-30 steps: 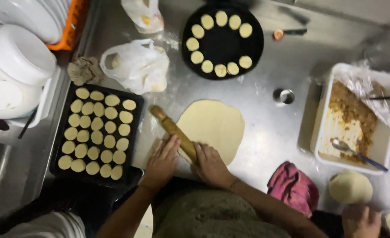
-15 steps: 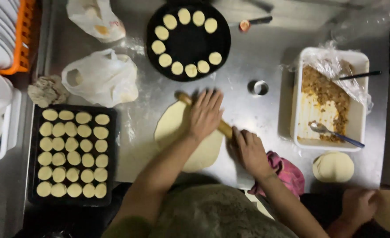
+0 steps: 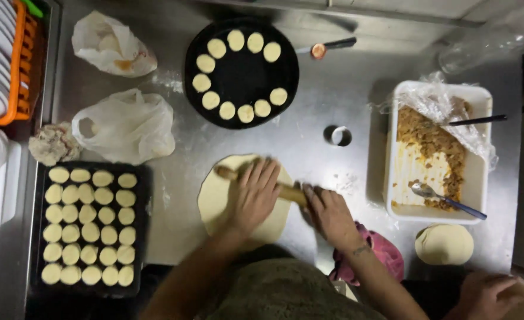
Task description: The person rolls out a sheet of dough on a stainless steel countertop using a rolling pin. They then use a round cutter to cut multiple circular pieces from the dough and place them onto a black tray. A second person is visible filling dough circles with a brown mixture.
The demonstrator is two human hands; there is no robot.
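From my remote seat, the grey steel desk (image 3: 333,172) fills the view. Compared with a second ago the view has slid, and the wooden rolling pin (image 3: 285,191) has swung from a steep slant to nearly level across the pale flat dough sheet (image 3: 214,198), which lies at the centre, just above the person's body. I judge the rolling to be mid-stroke, the sheet already wide and thin.

At nine o'clock sits the black rectangular tray (image 3: 140,237) of dough rounds; at twelve the round black pan (image 3: 241,71) with a ring of rounds; at three the white rectangular tub (image 3: 481,154) of brown filling.

The left hand (image 3: 253,195) lies palm-down on the pin's middle, fingers spread and flat, forearm coming up from six o'clock. The right hand (image 3: 330,213) presses the pin's right end, fingers together and slightly curled over it.
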